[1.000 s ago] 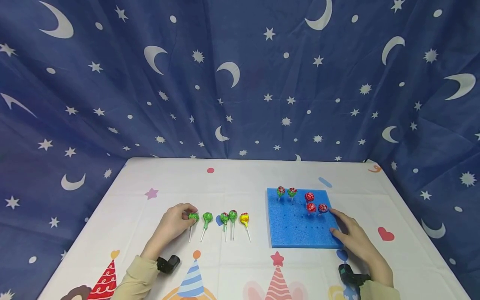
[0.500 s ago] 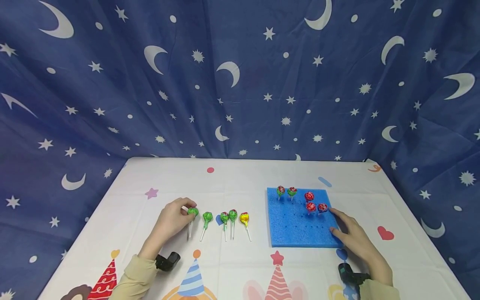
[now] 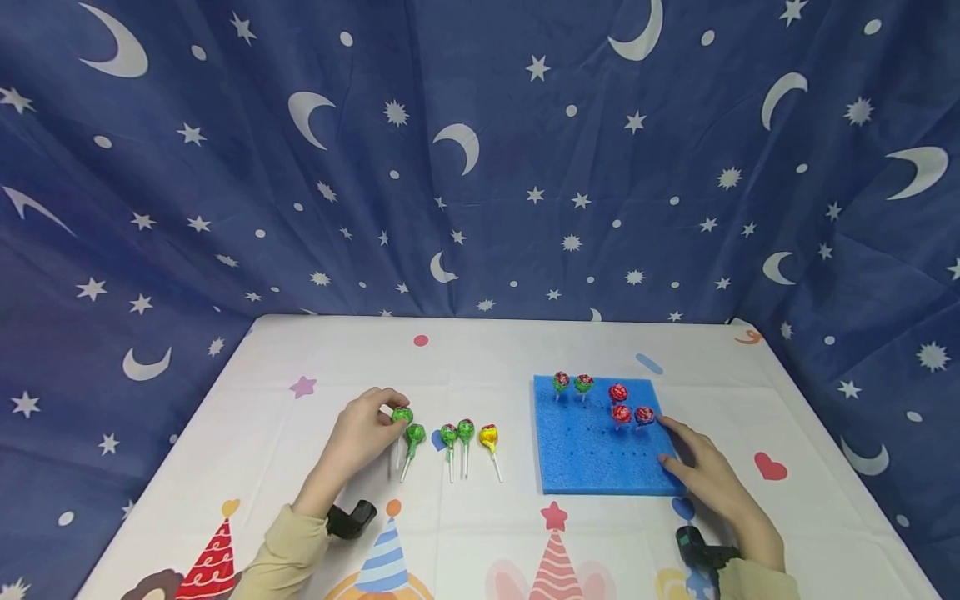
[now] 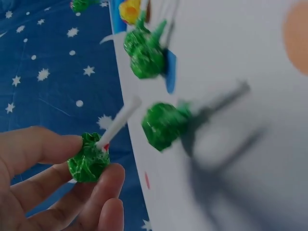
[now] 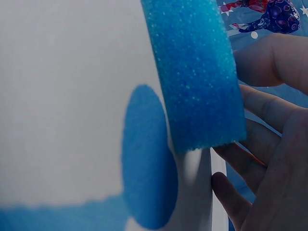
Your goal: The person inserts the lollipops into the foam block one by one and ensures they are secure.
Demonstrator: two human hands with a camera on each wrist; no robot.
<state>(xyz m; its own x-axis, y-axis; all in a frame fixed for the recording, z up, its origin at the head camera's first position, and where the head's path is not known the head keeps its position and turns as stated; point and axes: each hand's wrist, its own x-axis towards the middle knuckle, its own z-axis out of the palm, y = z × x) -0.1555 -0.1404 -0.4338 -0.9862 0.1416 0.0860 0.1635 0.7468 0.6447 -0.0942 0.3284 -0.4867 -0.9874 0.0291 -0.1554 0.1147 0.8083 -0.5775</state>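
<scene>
My left hand [image 3: 363, 435] pinches a green-wrapped lollipop [image 4: 89, 166] by its head between thumb and fingers, its white stick angled away in the left wrist view. The held lollipop is raised off the table, just left of another green lollipop [image 3: 415, 435] lying there. At the right, my right hand [image 3: 712, 477] touches the right edge of a blue foam board [image 3: 581, 475] with extended fingers and thumb. Three red lollipops [image 3: 621, 414] stand in the board near that hand. Two green-and-red lollipops [image 3: 584, 383] stand at its back left.
Two more green lollipops [image 3: 466, 431] and a yellow lollipop [image 3: 489, 437] lie in a row between the left hand and the board. Rows of small holes mark the foam. A white patterned tablecloth [image 3: 480, 358] covers the table; a blue curtain [image 3: 480, 208] hangs behind.
The left hand has lifted the leftmost green lollipop and carried it a little right, toward the lollipop beside it. The right hand and the board have stayed in place.
</scene>
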